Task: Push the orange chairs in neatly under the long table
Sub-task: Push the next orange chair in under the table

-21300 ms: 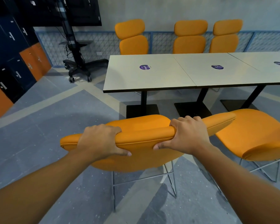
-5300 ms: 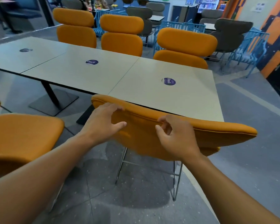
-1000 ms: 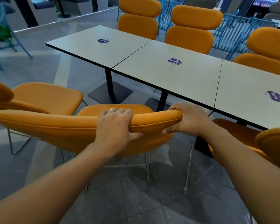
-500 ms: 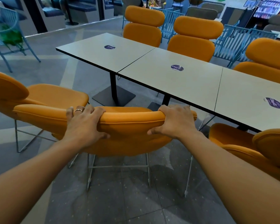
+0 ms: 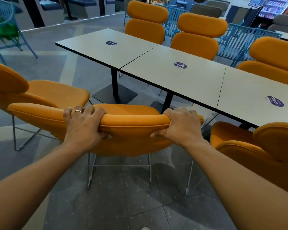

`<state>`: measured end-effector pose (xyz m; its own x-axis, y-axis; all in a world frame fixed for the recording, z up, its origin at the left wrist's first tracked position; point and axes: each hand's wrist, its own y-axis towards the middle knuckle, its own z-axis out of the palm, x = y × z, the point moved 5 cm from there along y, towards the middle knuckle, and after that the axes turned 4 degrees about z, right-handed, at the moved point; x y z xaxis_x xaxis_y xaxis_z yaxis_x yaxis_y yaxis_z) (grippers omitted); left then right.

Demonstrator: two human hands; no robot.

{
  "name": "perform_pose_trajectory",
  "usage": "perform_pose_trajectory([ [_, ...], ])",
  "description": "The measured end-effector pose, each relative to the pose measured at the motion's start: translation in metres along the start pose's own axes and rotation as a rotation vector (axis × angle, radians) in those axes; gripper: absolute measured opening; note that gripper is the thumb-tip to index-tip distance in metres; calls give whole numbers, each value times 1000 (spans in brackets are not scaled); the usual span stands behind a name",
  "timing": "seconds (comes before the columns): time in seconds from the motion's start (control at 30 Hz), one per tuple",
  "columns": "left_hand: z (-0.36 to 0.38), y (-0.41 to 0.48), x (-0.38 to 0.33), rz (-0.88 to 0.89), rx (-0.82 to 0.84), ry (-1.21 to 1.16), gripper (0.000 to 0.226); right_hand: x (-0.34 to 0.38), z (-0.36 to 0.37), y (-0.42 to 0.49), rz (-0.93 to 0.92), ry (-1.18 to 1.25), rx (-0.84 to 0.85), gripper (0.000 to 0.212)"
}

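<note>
A cafeteria: long table (image 5: 181, 75), orange chairs (image 5: 146, 22), vending machine (image 5: 271, 7).

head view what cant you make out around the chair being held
Head view only:
- held chair: seat mostly hidden by its backrest
- long table: right end cut off by frame edge
- far sticker: text too small
- chair on the right: cut off by frame edge

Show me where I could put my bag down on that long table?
The long pale grey tabletop is bare all around its three round purple stickers. The near side is crowded: the held orange padded chair stands close between two more.
</note>
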<state>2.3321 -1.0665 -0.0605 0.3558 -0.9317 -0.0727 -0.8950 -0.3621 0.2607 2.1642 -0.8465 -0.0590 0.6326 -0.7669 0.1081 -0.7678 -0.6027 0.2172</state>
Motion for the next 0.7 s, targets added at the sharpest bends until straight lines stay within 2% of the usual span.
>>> perform_pose_trajectory([
  [0.7,-11,-78,15,138,-24,-7,53,40,-18,-118,127,-73,-111,72],
])
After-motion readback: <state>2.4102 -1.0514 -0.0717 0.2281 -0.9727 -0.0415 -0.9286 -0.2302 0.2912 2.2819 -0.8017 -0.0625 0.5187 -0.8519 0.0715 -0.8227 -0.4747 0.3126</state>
